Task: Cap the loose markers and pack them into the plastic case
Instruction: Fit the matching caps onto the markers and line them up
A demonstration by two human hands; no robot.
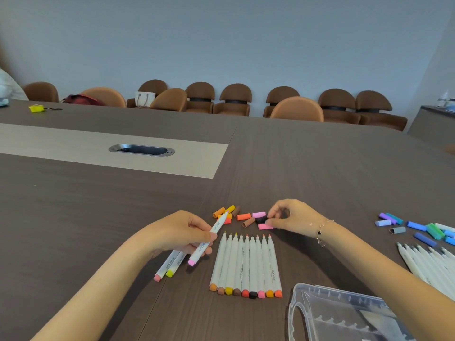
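My left hand grips three white markers: one with a pink end points up and right, uncapped, and two more with pink and yellow ends lie under the palm. My right hand pinches a pink cap on the table among several loose warm-coloured caps. A row of several uncapped white markers lies side by side between my hands. The clear plastic case sits open at the lower right.
Blue, purple, green and grey caps and more white markers lie at the right edge. A metal cable slot is set in the table's pale strip. Brown chairs line the far wall.
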